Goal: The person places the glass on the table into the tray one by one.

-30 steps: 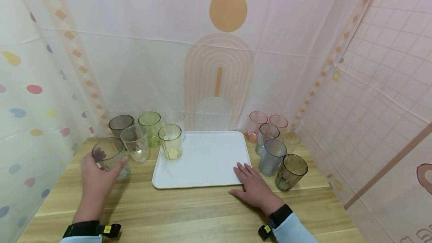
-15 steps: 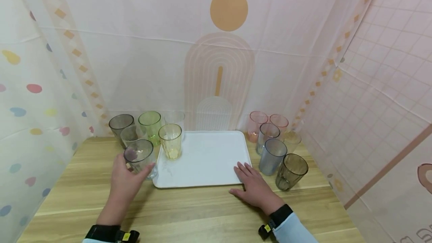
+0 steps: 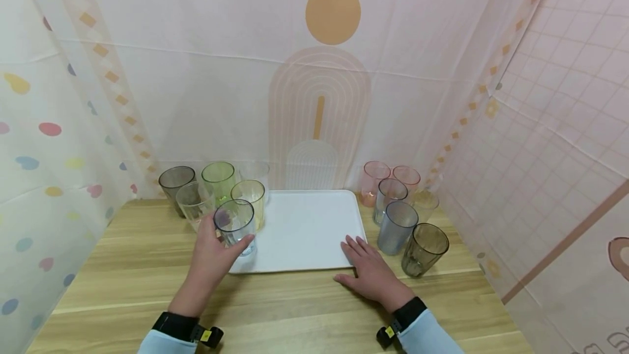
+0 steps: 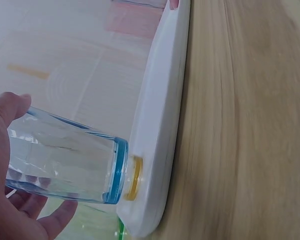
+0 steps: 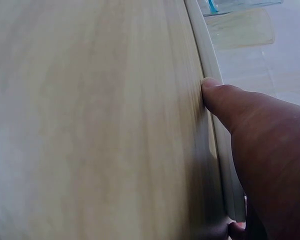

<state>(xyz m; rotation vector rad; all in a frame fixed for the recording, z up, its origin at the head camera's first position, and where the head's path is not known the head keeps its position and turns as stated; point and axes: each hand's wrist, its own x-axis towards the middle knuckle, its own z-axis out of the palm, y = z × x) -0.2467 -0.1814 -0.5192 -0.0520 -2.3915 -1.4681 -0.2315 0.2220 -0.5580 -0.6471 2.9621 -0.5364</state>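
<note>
L hand (image 3: 216,250) grips a clear bluish glass (image 3: 235,226), fingers & thumb curled round its wall, at lower-left centre of the head frame. Glass sits upright over the near-left corner of the white tray (image 3: 309,234); in the left wrist view its blue-tinted base (image 4: 119,170) is right at the tray rim, though whether it's touching down or a hair above I can't tell. Just behind it on the tray stands a yellow glass (image 3: 249,201), close enough to clink.

R hand (image 3: 371,272) lies flat & spread at the tray's near-right corner, fingers on the tray, thumb against its edge on the bench (image 3: 295,310); right wrist view shows the thumb (image 5: 225,97) pressed along the rim.

Judgement on doing this well: keep the glass vertical, bring the base fully past the raised lip before lowering, else it'll tip on the rim. Leave a gap to the yellow glass. Set down softly, ease the fingers off sideways w/o dragging. R hand bracing the tray is useful, so the tray doesn't slide.

Other glasses cluster at left (grey, clear, green) & right (pink, blue-grey, smoky) of the frame.
</note>
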